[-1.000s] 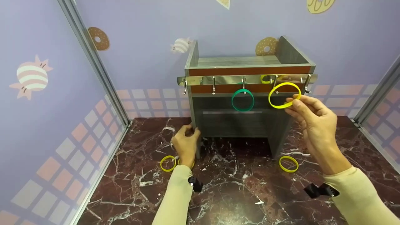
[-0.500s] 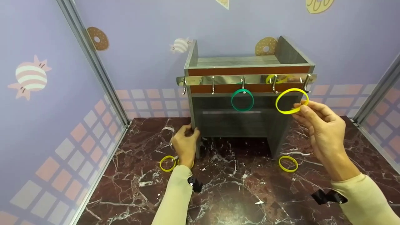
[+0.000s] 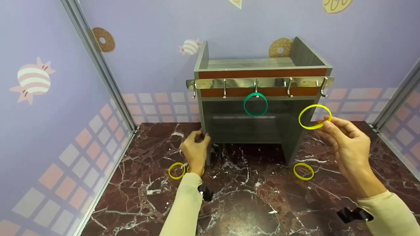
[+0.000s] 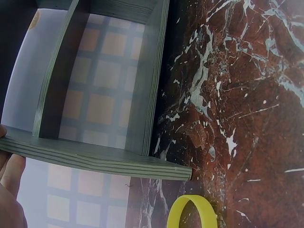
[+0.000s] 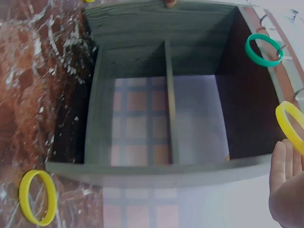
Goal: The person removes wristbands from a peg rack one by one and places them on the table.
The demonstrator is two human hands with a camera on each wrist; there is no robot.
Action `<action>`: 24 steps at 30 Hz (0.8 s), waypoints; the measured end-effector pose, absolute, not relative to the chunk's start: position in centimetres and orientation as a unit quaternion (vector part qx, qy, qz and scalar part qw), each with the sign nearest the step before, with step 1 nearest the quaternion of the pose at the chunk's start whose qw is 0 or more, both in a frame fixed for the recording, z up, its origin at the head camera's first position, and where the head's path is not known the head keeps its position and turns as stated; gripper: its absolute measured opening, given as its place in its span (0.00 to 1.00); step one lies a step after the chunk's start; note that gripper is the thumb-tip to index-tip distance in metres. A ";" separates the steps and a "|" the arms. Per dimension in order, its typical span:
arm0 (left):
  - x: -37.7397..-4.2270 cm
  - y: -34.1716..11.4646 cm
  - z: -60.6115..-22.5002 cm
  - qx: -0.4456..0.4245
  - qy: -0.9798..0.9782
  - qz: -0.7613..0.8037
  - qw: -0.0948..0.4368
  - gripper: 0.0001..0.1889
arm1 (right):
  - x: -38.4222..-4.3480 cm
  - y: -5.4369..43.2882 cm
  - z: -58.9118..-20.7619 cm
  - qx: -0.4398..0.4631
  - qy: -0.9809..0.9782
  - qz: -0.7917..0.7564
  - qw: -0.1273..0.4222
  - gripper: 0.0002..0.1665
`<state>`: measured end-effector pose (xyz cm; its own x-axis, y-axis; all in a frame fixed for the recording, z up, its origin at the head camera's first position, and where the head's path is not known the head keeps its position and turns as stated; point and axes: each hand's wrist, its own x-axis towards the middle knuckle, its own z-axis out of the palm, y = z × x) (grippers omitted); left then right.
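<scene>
In the head view my right hand (image 3: pixel 351 149) pinches a yellow silicone wristband (image 3: pixel 315 116) between thumb and fingers, in the air in front of the rack's right side. My left hand (image 3: pixel 194 149) grips the front edge of the left side panel of a grey wooden rack (image 3: pixel 203 118); the left wrist view has its fingers (image 4: pixel 13 175) on both faces of that panel. A green wristband (image 3: pixel 255 104) hangs on the middle hook of the metal hook rail (image 3: pixel 238 84). The other hooks carry nothing.
On the dark red marbled tabletop (image 3: pixel 242 203) lie a yellow wristband (image 3: pixel 303 171) by the rack's right foot and another yellow wristband (image 3: pixel 176 171) at the left. One more band is partly hidden behind my left wrist. Patterned walls (image 3: pixel 147 59) enclose the back and sides.
My right hand has moved down and to the right with the yellow wristband, away from the hook rail. My left hand stays on the rack, and the green wristband hangs as before.
</scene>
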<state>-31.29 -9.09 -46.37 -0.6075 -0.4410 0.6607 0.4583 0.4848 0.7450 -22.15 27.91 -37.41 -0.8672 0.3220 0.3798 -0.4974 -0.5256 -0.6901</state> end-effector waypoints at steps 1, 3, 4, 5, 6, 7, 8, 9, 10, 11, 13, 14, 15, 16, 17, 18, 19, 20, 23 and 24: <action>-31.3 -9.1 -46.4 -0.006 -0.739 -0.509 0.442 0.05 | -22.2 28.2 -37.7 0.101 -0.426 0.868 0.236 0.09; -31.3 -9.1 -46.4 -0.007 -0.738 -0.510 0.442 0.05 | -22.2 28.7 -38.1 0.097 -0.422 0.871 0.232 0.09; -31.3 -9.1 -46.4 -0.007 -0.738 -0.511 0.442 0.05 | -22.2 28.9 -38.4 0.093 -0.422 0.872 0.230 0.09; -31.3 -9.1 -46.4 -0.007 -0.738 -0.511 0.442 0.05 | -22.2 29.2 -38.6 0.090 -0.420 0.874 0.228 0.09; -31.3 -9.1 -46.4 -0.006 -0.738 -0.511 0.442 0.05 | -22.2 29.4 -38.8 0.086 -0.419 0.876 0.225 0.09; -31.3 -9.1 -46.4 -0.006 -0.738 -0.511 0.441 0.05 | -22.2 29.7 -39.1 0.082 -0.418 0.877 0.223 0.09; -31.3 -9.1 -46.4 -0.006 -0.738 -0.511 0.441 0.05 | -22.2 29.9 -39.3 0.077 -0.417 0.878 0.221 0.09; -31.3 -9.1 -46.5 -0.005 -0.738 -0.512 0.440 0.05 | -22.3 30.2 -39.6 0.072 -0.416 0.879 0.219 0.09; -31.3 -9.1 -46.5 -0.005 -0.738 -0.513 0.439 0.05 | -22.3 30.5 -39.8 0.068 -0.415 0.880 0.218 0.09; -31.3 -9.1 -46.5 -0.004 -0.738 -0.513 0.438 0.05 | -22.3 30.7 -40.1 0.063 -0.415 0.881 0.217 0.09; -31.3 -9.1 -46.5 -0.002 -0.738 -0.514 0.437 0.05 | -22.3 31.3 -40.7 0.054 -0.416 0.881 0.216 0.09; -31.3 -9.1 -46.5 -0.001 -0.739 -0.514 0.436 0.05 | -22.4 31.6 -41.0 0.049 -0.419 0.880 0.217 0.09; -31.3 -9.1 -46.5 -0.001 -0.738 -0.515 0.435 0.05 | -22.4 31.9 -41.3 0.044 -0.422 0.879 0.217 0.09; -31.3 -9.1 -46.5 -0.002 -0.738 -0.516 0.434 0.05 | -22.4 32.2 -41.6 0.038 -0.424 0.878 0.217 0.09; -31.3 -9.1 -46.5 -0.003 -0.738 -0.517 0.434 0.05 | -22.5 32.5 -41.9 0.032 -0.426 0.877 0.218 0.08; -31.3 -9.1 -46.5 -0.002 -0.738 -0.518 0.433 0.05 | -22.5 32.9 -42.3 0.027 -0.428 0.876 0.219 0.08; -31.3 -9.0 -46.5 -0.002 -0.738 -0.520 0.431 0.05 | -22.6 33.2 -42.6 0.021 -0.433 0.874 0.221 0.08; -31.3 -9.0 -46.5 -0.002 -0.738 -0.522 0.429 0.05 | -22.6 33.5 -42.9 0.016 -0.435 0.873 0.221 0.08; -31.3 -9.0 -46.5 -0.003 -0.736 -0.525 0.428 0.05 | -22.7 34.3 -43.8 0.002 -0.442 0.869 0.221 0.08; -31.3 -9.0 -46.4 -0.003 -0.735 -0.525 0.428 0.05 | -22.7 34.5 -44.0 -0.003 -0.445 0.868 0.220 0.08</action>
<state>-31.27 -9.02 -46.45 -0.6333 -0.4459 0.6325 0.4537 0.4481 0.7703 -22.69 34.54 -44.05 -0.9028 0.3852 0.1911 -0.3800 -0.5066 -0.7739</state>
